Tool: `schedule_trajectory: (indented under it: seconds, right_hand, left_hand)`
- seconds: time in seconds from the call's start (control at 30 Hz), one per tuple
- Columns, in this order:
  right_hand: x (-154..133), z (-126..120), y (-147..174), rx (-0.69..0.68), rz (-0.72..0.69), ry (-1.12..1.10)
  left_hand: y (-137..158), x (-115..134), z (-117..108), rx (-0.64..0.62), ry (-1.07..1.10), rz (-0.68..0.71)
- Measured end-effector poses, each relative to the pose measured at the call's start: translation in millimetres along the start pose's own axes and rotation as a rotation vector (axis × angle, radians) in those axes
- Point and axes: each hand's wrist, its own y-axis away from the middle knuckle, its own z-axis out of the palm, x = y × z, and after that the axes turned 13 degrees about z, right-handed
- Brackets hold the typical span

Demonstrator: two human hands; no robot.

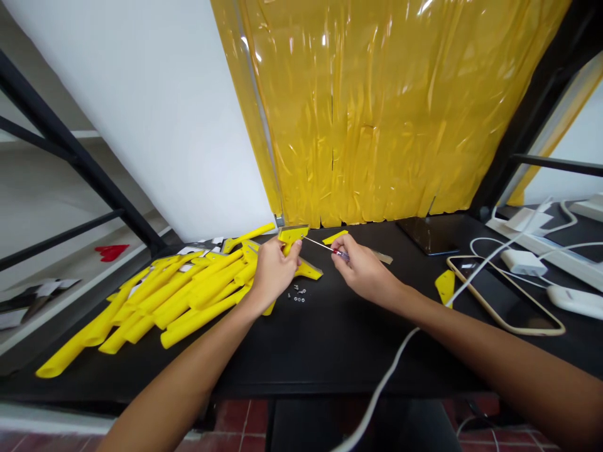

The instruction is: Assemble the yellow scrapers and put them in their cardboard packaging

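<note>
My left hand (274, 269) is closed around a yellow scraper (293, 235), its wide head with a thin blade edge standing up above my fingers. Between the fingers of my right hand (360, 267) is a screwdriver (340, 254) with a red and clear handle. Its thin shaft points left, and the tip meets a small screw on the scraper's head. Below my left hand, several small screws and nuts (298, 295) lie on the black table (339, 351). A pile of yellow scrapers with tube-like handles (198, 289) spreads out to the left.
At the right lie a phone in a pale case (506, 295), a white charger (524, 262) and white cables. A dark tablet (426, 235) rests farther back. One yellow flat piece (445, 287) lies beside the phone. Yellow plastic curtain (377, 125) hangs behind the table.
</note>
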Motion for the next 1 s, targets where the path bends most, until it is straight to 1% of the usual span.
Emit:
schedule_trajectory:
  seconds: [0.1, 0.2, 0.3, 0.43, 0.53, 0.6, 0.73, 0.87, 0.93, 1.0]
  right_hand:
    - [3, 2, -1, 0.006, -0.026, -0.028]
    - [5, 0, -2, -0.031, -0.026, -0.021]
    - [5, -2, -3, -0.028, -0.002, -0.038]
    - [4, -1, -3, -0.013, 0.066, -0.086]
    - [5, 2, -3, 0.014, 0.029, -0.110]
    - [6, 2, -4, -0.014, 0.015, -0.119]
    - [9, 4, -7, -0.085, 0.063, -0.195]
    - [15, 9, -11, -0.074, 0.057, -0.315]
    - [16, 10, -11, -0.052, 0.058, -0.318]
    - [16, 9, -11, -0.079, 0.052, -0.284]
  left_hand:
    - [-1, 1, -2, 0.003, 0.008, 0.000]
    - [-1, 2, -3, -0.001, 0.006, 0.000]
    - [0, 1, -2, -0.002, 0.013, 0.013]
    - [-1, -1, -2, 0.024, 0.040, 0.025]
    - [-2, -1, -3, 0.030, 0.047, 0.025]
    - [-2, -1, -3, 0.022, 0.046, 0.029]
    - [0, 0, -4, 0.006, 0.036, 0.039]
    - [-1, 0, -5, 0.010, 0.012, 0.027]
    - [-2, -1, -5, 0.014, 0.014, 0.030]
    - [-2, -2, -6, 0.013, 0.037, 0.041]
